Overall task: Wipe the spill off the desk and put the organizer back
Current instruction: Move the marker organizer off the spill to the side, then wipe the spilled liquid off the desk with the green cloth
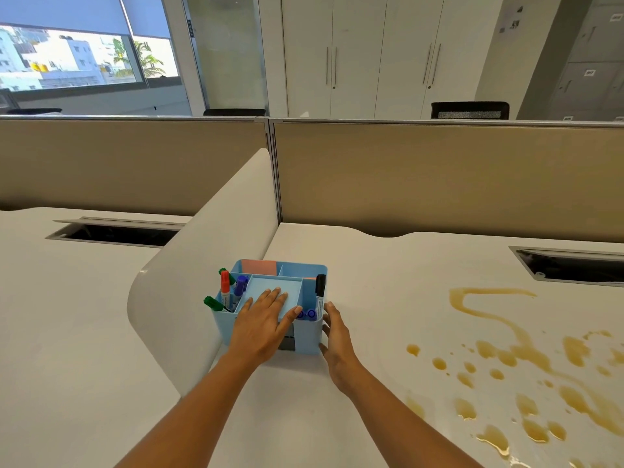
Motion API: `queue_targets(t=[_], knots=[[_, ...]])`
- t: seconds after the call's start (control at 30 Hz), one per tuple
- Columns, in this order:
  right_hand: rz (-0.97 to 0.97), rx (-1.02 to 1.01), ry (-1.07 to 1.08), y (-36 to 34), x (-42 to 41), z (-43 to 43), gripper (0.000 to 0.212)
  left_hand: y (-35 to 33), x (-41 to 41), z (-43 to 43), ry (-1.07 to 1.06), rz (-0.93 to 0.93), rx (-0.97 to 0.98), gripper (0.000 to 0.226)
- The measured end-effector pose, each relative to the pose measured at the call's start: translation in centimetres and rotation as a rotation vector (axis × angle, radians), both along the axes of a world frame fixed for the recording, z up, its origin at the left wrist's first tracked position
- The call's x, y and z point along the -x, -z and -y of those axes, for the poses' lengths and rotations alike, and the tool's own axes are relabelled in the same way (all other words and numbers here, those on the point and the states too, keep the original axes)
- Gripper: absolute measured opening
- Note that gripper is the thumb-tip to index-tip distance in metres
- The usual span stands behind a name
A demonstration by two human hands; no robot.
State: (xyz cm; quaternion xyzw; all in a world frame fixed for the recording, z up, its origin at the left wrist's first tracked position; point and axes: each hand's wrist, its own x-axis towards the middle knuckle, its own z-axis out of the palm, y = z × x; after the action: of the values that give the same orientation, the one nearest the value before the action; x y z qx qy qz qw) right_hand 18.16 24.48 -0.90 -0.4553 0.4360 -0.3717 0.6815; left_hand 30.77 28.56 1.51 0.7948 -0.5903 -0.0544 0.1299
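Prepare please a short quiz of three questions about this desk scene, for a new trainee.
1. True or false: the brown spill has already been wiped off the desk.
2. Which hand lies flat on top of the blue organizer? A) left hand B) right hand C) neither
3. Fill in: the marker with the orange cap stands in the organizer's ____ side compartment.

Key:
1. False; the spill lies to the right of the organizer.
2. A; the left hand lies on top, the right hand is against the right wall.
3. left
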Motion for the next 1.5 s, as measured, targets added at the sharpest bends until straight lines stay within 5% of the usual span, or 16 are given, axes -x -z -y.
queue_targets(t=[0.37,0.6,0.73,0.8,0.93,1.0,1.17,1.5], knots=[[-0.109,-0.009,-0.011,-0.4,1.1,0.2,0.045,-0.2,0.8,-0.3,-0.041,-0.1,0.094,0.132],[-0.508,0.336,-0.093,0.1,4.3,0.3,0.045,-0.6,4.7,-0.1,0.174,0.0,0.352,0.086],[-0.769,0.538,-0.19,0.8,7.5,0.7,0.053,-1.0,8.1,0.2,0.313,0.1,0.356,0.058],[-0.88,0.634,-0.216,1.2,9.5,1.0,0.053,-0.6,9.8,0.6,0.333,0.008,0.315,0.048],[-1.11,0.772,-0.254,1.5,14.1,1.7,0.052,0.3,12.9,1.3,0.349,-0.034,0.22,0.081],[-1.164,0.777,-0.255,1.4,16.5,2.2,0.051,0.8,14.6,1.6,0.345,-0.065,0.171,0.086],[-1.244,0.732,-0.206,1.2,24.2,4.2,0.051,2.0,20.3,3.1,0.376,-0.077,0.233,0.035],[-1.296,0.653,-0.136,1.5,41.2,9.1,0.048,2.9,35.1,8.7,0.508,-0.063,0.083,0.041]])
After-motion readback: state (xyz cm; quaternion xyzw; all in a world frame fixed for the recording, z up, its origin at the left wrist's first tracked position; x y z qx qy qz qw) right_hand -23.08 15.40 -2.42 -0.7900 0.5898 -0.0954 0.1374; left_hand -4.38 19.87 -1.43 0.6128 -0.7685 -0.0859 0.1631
